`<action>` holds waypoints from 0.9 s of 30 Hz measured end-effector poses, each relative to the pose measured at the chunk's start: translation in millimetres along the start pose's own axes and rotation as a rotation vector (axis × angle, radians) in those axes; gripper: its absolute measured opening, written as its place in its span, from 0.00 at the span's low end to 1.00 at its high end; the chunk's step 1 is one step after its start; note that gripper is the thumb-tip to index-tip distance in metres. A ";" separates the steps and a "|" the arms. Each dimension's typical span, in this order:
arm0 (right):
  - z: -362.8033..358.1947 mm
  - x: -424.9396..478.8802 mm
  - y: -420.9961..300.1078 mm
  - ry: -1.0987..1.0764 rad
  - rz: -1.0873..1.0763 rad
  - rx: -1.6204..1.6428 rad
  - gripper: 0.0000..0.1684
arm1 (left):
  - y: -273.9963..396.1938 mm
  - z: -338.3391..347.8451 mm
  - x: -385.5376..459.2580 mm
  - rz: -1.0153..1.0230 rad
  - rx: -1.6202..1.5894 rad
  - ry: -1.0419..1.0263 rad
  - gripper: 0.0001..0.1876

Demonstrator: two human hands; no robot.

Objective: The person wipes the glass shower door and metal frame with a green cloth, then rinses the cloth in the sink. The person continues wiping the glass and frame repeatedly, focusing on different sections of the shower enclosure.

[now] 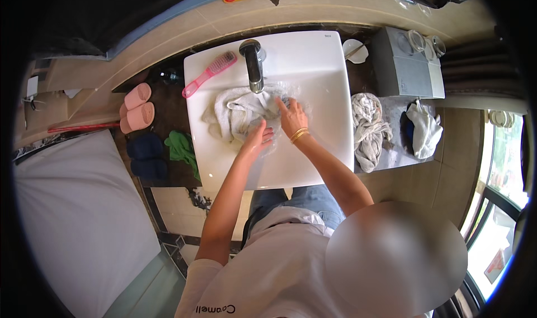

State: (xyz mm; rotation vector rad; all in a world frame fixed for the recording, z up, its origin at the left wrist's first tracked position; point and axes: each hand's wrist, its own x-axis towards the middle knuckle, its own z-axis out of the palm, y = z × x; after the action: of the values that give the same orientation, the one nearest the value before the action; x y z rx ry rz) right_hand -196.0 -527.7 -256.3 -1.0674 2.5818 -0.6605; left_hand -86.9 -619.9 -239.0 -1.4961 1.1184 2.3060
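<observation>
A wet, pale cloth [235, 108] lies bunched in the white washbasin [327, 150], below the chrome faucet [254, 66]. Clear bubbles or splashing water surround its right side. My left hand [259, 138] is at the cloth's lower right edge, fingers apart, holding nothing that shows. My right hand [292, 116], with gold-coloured bangles at the wrist, reaches to the cloth's right end beside the faucet's spout; its fingers are spread and bent, and their tips are partly hidden in the bubbles or water. A pink-handled brush [209, 73] rests on the basin's upper left rim.
Left of the basin are a green cloth [182, 150], pink slippers [138, 108] and dark blue slippers [146, 154]. To the right lie twisted pale cloths [369, 133], a white cloth [424, 129], a small white dish [356, 52] and a grey box [407, 66] bearing glass jars.
</observation>
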 end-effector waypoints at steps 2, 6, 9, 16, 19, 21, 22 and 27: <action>3.9 -8.6 -8.3 0.018 0.000 0.195 0.22 | 5.4 2.2 4.4 -0.028 -0.166 -0.130 0.34; -31.3 -36.2 -44.3 0.059 -0.046 0.322 0.13 | 34.8 15.4 -9.1 -0.031 -0.340 -0.246 0.34; -54.6 -46.0 -62.1 0.144 -0.162 0.332 0.09 | 38.0 16.1 -6.9 0.020 -0.412 -0.271 0.26; -64.5 -32.8 -74.3 0.242 -0.199 0.370 0.12 | 10.8 9.4 25.3 0.187 -0.499 -0.285 0.17; -44.9 -18.3 -55.6 0.304 -0.143 0.337 0.11 | 15.2 6.1 25.0 -0.008 -0.516 -0.423 0.14; -32.7 -6.1 -45.9 0.315 -0.040 0.319 0.14 | 18.7 17.5 21.1 0.059 -0.502 -0.335 0.14; -29.7 -2.4 -42.7 0.266 0.044 0.293 0.16 | 19.9 23.1 16.7 0.115 -0.458 -0.206 0.15; -29.7 1.6 -22.8 -0.055 0.319 0.317 0.23 | 25.2 19.2 1.4 0.172 -0.213 0.051 0.19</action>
State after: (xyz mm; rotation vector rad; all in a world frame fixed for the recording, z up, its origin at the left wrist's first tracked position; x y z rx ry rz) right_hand -195.7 -533.9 -219.4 -0.5533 2.4158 -0.9013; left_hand -114.1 -625.2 -223.6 -1.5959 1.0820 2.5889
